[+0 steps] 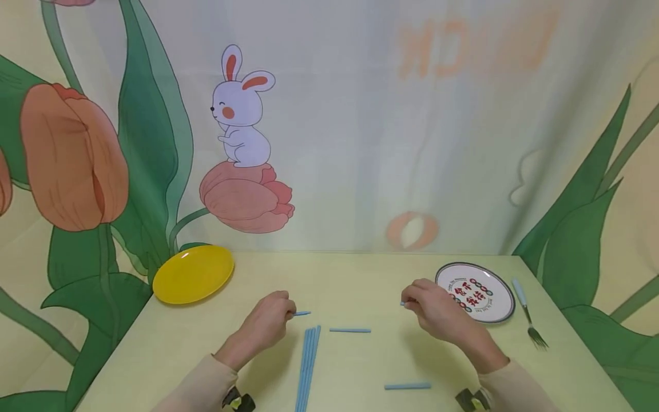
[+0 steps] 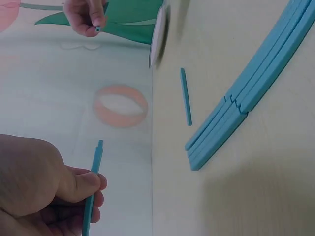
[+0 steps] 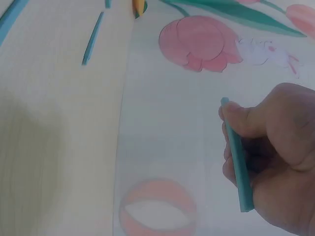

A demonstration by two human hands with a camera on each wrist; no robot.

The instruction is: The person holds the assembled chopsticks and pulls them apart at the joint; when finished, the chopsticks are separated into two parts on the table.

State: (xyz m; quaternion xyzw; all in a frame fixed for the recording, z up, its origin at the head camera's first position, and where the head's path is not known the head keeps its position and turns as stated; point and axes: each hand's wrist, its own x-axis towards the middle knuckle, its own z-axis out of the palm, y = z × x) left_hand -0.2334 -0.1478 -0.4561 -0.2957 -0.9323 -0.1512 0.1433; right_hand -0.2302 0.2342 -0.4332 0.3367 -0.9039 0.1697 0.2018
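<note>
My left hand pinches a short blue stick between thumb and fingers; the stick has a narrower tip at one end. Another short blue stick is held in my right hand, and only its end shows in the head view. Both hands are raised above the table, apart from each other. Between them lies a loose short blue stick. Nearer the front, a second loose stick rests on the table. Several long blue sticks lie side by side near my left hand.
On the pale table, a yellow plate stands at the back left. A white patterned plate is at the back right, behind my right hand, with a fork beside it. A printed curtain hangs behind the table's far edge.
</note>
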